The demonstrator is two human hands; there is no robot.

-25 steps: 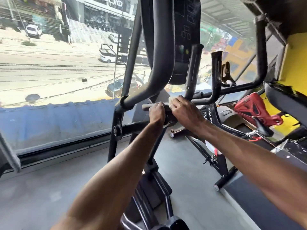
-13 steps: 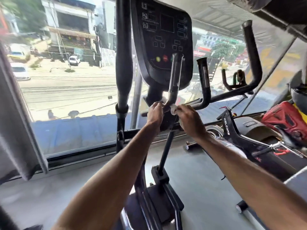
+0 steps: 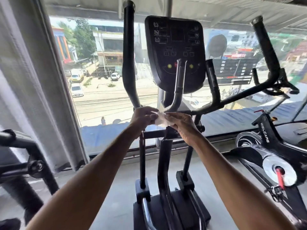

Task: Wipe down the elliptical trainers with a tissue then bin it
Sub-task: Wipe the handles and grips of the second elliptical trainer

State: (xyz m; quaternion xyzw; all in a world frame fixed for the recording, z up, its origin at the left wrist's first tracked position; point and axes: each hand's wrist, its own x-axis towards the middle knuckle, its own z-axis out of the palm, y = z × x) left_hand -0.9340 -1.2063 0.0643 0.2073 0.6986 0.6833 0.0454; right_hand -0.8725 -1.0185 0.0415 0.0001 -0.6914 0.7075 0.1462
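The left hand (image 3: 143,117) and right hand (image 3: 180,122) both pinched a crumpled white tissue (image 3: 161,120) between them, below the console (image 3: 176,52) of the elliptical trainer (image 3: 164,163). Right of the right hand, a spin bike (image 3: 264,135) read "WELCARE".

— What colour is the machine in front of you?
— My elliptical trainer (image 3: 163,163) is black all over, with no pattern. Its console (image 3: 174,52) is black too, with pale outlined markings, two yellow-green dots and a red one between them.
— And the tissue (image 3: 160,120)?
— Plain white.
— The bike beside it?
— I see the exercise bike (image 3: 259,151) as black with white lettering, a shiny silver flywheel (image 3: 272,165) and a red crank (image 3: 280,178). The curtain (image 3: 33,80) is pale grey, the floor (image 3: 119,205) grey, and the roof (image 3: 99,135) outside is blue and ribbed.
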